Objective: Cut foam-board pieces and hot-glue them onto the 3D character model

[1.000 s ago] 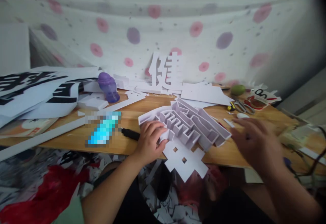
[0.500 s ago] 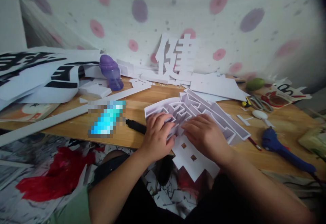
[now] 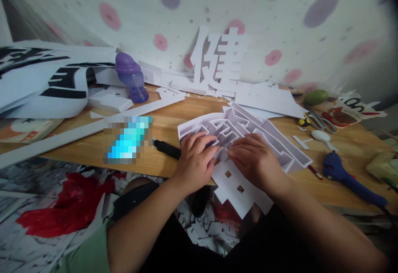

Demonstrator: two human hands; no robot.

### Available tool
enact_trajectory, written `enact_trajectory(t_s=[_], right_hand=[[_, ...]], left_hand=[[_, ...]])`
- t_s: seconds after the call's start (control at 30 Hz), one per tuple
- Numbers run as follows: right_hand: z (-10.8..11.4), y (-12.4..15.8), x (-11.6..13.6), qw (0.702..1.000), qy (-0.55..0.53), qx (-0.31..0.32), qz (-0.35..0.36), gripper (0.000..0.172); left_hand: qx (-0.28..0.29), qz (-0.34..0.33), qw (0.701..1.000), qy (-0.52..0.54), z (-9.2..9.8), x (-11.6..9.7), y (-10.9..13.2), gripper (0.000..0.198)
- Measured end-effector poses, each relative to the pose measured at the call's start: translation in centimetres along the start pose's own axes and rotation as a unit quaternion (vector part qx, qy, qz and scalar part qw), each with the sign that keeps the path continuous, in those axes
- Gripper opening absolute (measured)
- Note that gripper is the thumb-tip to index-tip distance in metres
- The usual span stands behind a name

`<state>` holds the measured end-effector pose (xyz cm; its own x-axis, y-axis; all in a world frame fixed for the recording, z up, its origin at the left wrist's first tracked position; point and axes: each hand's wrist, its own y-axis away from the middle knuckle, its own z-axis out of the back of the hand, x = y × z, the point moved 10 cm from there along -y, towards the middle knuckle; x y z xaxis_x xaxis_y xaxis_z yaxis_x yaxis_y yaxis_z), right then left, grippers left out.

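A white 3D character [image 3: 264, 134], which looks like foam board, lies at the table's front edge with thin upright walls standing along its outline. Its flat near part, with small square holes, juts past the edge. My left hand [image 3: 197, 159] is curled over the walls on its left side, thumb and fingers pinching there. Opposite it, my right hand [image 3: 256, 157] bends its fingers down onto the walls near the middle; its fingertips are partly hidden. Left of my left hand lies a black-handled tool [image 3: 166, 148], probably a craft knife.
A blue glue gun [image 3: 351, 179], a white spoon [image 3: 321, 136] and scissors [image 3: 323, 122] lie on the right. A purple bottle [image 3: 132, 78] stands at back left, near a long white strip [image 3: 68, 134]. One cut-out character [image 3: 217, 61] leans against the patterned curtain.
The view has tilted down slightly. Both hands stay on the white character; the right hand's fingers are more bunched together than before.
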<state>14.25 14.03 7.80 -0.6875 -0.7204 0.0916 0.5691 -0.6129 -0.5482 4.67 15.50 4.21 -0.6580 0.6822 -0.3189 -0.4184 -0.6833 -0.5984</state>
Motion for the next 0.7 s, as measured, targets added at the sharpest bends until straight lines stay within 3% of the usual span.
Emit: enact_trajectory(t_s=[0.7], right_hand=[[-0.53, -0.25, -0.61, 0.999, 0.0, 0.02, -0.025, 0.021]], left_hand=[[0.023, 0.0, 1.0, -0.013, -0.22, 0.09, -0.1, 0.038]])
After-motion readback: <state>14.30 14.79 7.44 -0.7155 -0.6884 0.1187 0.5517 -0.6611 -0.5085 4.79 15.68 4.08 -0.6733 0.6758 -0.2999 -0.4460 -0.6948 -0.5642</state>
